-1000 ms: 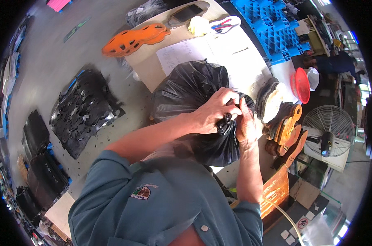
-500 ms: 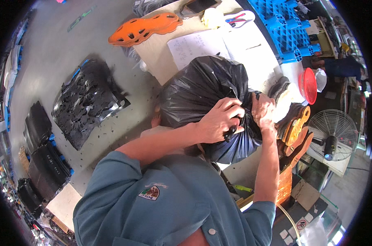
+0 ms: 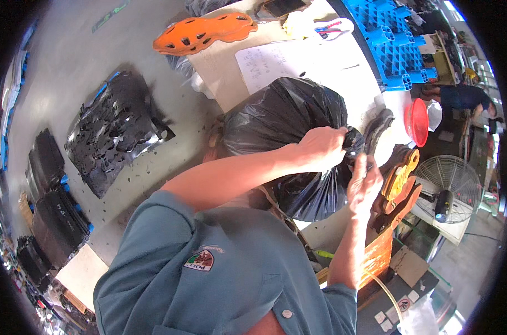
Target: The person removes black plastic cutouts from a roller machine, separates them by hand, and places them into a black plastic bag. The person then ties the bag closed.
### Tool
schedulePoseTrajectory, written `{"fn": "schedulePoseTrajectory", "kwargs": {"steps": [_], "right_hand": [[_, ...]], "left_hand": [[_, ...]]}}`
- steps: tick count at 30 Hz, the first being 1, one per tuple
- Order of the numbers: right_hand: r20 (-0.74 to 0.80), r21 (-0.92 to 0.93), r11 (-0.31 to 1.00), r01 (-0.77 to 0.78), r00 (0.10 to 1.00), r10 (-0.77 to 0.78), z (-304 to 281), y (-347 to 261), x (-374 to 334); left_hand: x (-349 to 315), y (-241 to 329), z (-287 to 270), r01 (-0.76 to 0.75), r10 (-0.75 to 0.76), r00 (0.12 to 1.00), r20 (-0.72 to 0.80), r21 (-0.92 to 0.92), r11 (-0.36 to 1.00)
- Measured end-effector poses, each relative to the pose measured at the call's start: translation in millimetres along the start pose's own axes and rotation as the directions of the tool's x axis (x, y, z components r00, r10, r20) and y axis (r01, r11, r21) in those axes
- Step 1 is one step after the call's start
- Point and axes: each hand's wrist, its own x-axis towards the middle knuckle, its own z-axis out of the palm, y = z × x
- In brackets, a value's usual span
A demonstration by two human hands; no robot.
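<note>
A full black plastic bag sits at the near edge of the table, with its gathered neck pointing right. My left hand is closed around the base of that neck, its fingers curled over the bunched plastic. Just to the right, my right hand pinches the twisted end of the neck between thumb and fingers. Its fingertips are partly hidden in the dark folds, and any knot or tie there cannot be made out.
Behind the bag are written paper sheets, an orange perforated piece and a phone. Stacked shoe-sole shapes, a red bowl and a fan stand right. Black scraps lie left. Another person is far right.
My left hand has moved up and right along the bag's neck. My right hand has shifted from above the neck to its nearer side, and the gathered end now bunches between both hands.
</note>
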Motion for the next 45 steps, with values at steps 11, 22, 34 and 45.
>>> {"fn": "schedulePoseTrajectory", "kwargs": {"steps": [11,22,34,45], "right_hand": [[-0.097,-0.062,0.908,0.414,0.903,-0.418,0.8,-55.0,3.2],[0.234,-0.152,0.775,0.614,0.784,-0.575,-24.1,-34.6,19.0],[0.189,0.394,0.916,-0.071,0.982,-0.005,-0.5,3.2,6.3],[0.182,0.38,0.89,0.254,0.923,-0.34,-5.1,-8.7,4.2]], "left_hand": [[4.6,-14.2,-8.4,-0.125,0.084,0.951,0.296,0.124,0.984],[1.0,-4.7,0.5,-0.054,-0.021,0.951,0.308,0.234,0.971],[-5.4,-28.1,5.3,-0.188,0.201,0.977,0.072,-0.16,0.969],[-12.9,-31.5,-16.8,0.096,-0.033,0.985,0.167,-0.391,0.916]]}}
